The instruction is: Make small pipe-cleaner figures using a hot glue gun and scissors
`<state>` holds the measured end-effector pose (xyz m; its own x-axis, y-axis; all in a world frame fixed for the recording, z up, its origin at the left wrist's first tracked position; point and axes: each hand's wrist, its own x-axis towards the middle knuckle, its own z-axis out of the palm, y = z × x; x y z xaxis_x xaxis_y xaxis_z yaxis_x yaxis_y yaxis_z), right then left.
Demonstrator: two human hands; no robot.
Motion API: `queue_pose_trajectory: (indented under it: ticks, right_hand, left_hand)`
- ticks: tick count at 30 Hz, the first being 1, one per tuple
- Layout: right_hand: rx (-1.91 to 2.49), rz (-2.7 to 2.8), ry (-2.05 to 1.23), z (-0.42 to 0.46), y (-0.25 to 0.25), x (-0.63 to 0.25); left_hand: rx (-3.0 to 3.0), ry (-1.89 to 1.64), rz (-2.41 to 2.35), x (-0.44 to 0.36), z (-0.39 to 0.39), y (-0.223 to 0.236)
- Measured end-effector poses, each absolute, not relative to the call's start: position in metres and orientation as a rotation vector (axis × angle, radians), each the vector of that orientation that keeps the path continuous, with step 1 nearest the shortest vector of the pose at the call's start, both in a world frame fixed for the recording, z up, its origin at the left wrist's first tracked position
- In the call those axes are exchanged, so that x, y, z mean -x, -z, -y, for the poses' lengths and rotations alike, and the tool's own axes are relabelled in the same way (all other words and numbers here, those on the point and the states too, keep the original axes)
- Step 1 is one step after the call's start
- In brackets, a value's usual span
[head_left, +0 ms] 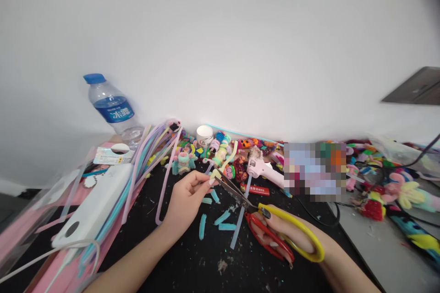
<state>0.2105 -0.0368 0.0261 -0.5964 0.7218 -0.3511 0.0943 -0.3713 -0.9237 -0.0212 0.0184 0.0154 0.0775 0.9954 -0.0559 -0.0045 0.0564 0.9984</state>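
My left hand (pixel 192 192) pinches a pale yellow pipe cleaner (pixel 229 159) whose free end sticks up and back. Scissors (pixel 305 224) with one yellow and one red handle are in my right hand (pixel 275 229), fingers through the loops. Their blades point up-left and meet the yellow pipe cleaner beside my left fingertips; whether it is cut through I cannot make out. Below the blades, several short turquoise pipe cleaner pieces (pixel 227 227) lie on the black mat (pixel 178 256). A pink glue gun (pixel 264 169) with a long translucent glue stick (pixel 238 229) rests just behind the scissors.
A bundle of pastel pipe cleaners (pixel 151 146), a white power strip (pixel 96 201) and a plastic bottle (pixel 113 105) stand or lie at left. Small fuzzy figures (pixel 182 160), a white cup (pixel 205 135) and a red lighter (pixel 256 189) are along the back. More fuzzy crafts (pixel 409 192) crowd the right.
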Motion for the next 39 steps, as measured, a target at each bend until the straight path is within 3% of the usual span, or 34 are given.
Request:
queue_pose_trajectory:
  ticks: [34, 39]
  right_hand:
    - [1.269, 1.022, -2.007, 0.048, -0.005, -0.169]
    - [1.143, 0.988, -1.999, 0.048, -0.007, -0.172]
  left_hand:
    - [-1.26, -1.148, -1.302, 0.024, -0.016, -0.012]
    - [-1.194, -1.13, -1.286, 0.026, -0.019, -0.015]
